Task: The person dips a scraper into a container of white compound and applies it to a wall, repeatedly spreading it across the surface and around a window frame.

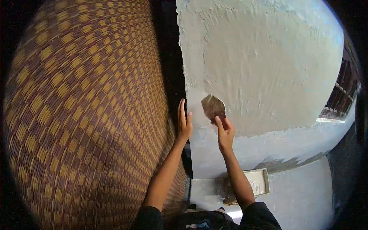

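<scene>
My right hand grips a flat, dark scraper by its lower end, its pale-edged blade lying near the wall surface. Behind it, a large patch of wet-looking grey-beige plaster covers the white wall, with ridges and streaks in it. My left hand rests at the wall's left vertical edge, with the fingers stretched upward and the thumb apart, holding nothing. The scraper is to the right of my left hand, close to the plaster's left border.
A woven brown and yellow mat stands along the left, beyond a dark gap. Below, a rectangular tray with whitish material sits on the pale floor, partly hidden by my right arm. A barred opening is at the right.
</scene>
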A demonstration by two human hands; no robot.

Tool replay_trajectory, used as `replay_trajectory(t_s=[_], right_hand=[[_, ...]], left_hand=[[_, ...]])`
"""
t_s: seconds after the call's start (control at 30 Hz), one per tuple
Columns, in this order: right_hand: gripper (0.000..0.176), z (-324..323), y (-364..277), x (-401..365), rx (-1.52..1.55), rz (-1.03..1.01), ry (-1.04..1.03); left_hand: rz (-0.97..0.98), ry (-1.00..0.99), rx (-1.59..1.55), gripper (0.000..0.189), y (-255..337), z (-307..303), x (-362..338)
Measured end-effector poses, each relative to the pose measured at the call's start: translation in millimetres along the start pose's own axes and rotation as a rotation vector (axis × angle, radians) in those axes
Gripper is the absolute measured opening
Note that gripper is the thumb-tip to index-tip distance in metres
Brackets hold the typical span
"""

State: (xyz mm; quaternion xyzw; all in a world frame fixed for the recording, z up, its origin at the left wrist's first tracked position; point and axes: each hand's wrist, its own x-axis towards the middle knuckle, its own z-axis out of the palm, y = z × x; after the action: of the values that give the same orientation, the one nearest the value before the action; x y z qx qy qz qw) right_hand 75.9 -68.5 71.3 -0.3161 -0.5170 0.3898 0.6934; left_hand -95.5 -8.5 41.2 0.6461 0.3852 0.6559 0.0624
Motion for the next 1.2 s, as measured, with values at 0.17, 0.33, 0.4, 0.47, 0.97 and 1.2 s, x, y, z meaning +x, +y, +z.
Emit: replay_trajectory(t_s=[0.17,0.33,0.4,0.47,0.97,1.2], right_hand=[[0.029,7,-11,30,-0.508,-0.771,0.085],[0.041,-23,5,54,-1.058,-1.108,-0.063],[0.045,-36,7,61,-1.266,-1.146,-0.222],[0.049,-40,9,65,-1.361,-1.201,-0.232],[0.038,-16,17,65,-1.705,-1.295,-0.355],[0.031,-14,33,63,-1.702,-1.255,-0.342]], left_hand=[[0.066,-0.003,-0.025,0.055,-10,6,6],[0.069,0.037,-0.063,0.054,-9,9,14],[0.063,0.029,-0.079,0.054,-7,11,14],[0.028,0.027,-0.097,0.054,-5,14,15],[0.023,0.048,-0.133,0.054,-6,17,18],[0.044,0.024,-0.12,0.054,-7,20,16]])
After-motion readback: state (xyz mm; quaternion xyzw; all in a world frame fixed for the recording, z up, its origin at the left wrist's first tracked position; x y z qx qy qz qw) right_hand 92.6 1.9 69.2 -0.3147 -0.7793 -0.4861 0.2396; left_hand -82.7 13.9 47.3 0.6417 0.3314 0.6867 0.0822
